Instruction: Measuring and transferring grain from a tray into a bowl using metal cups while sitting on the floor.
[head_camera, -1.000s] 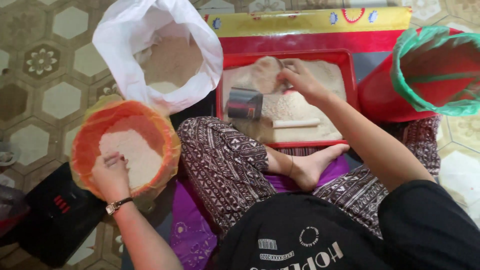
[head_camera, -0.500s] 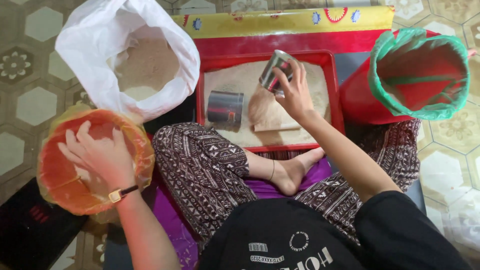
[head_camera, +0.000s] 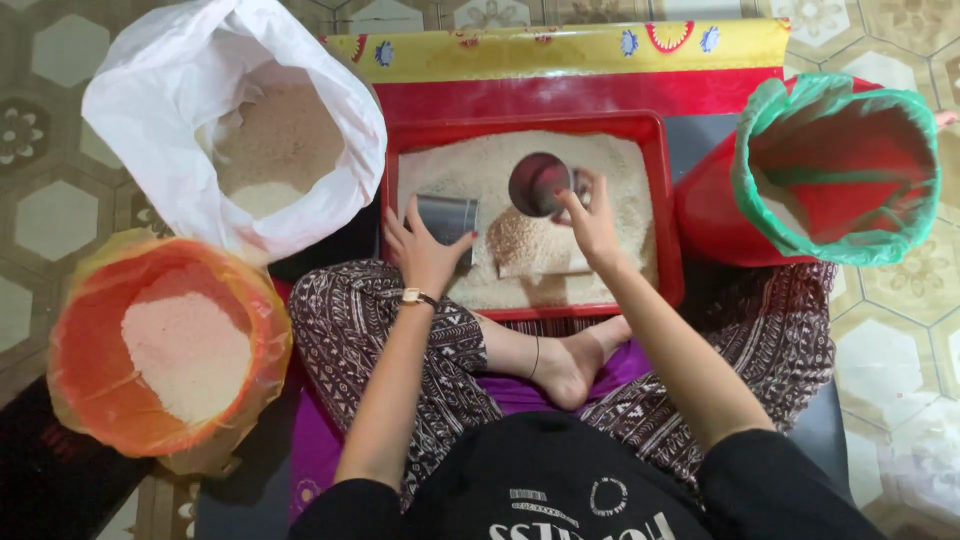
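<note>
A red tray (head_camera: 668, 200) full of pale grain lies on the floor in front of my crossed legs. My right hand (head_camera: 590, 222) holds a small round metal cup (head_camera: 538, 184) tipped over the tray, above a little heap of grain (head_camera: 520, 240). My left hand (head_camera: 422, 248), with a wristwatch, rests at the tray's near left side, fingers spread against a second metal cup (head_camera: 446, 216) that lies in the grain.
An open white sack of grain (head_camera: 240, 130) stands at the far left. An orange-lined basin of grain (head_camera: 160, 350) sits at the near left. A red bucket with a green liner (head_camera: 840, 170) is at the right. Patterned floor tiles surround everything.
My left hand left the orange basin and moved to the tray beside the lying cup. My right hand has turned the held cup over the grain.
</note>
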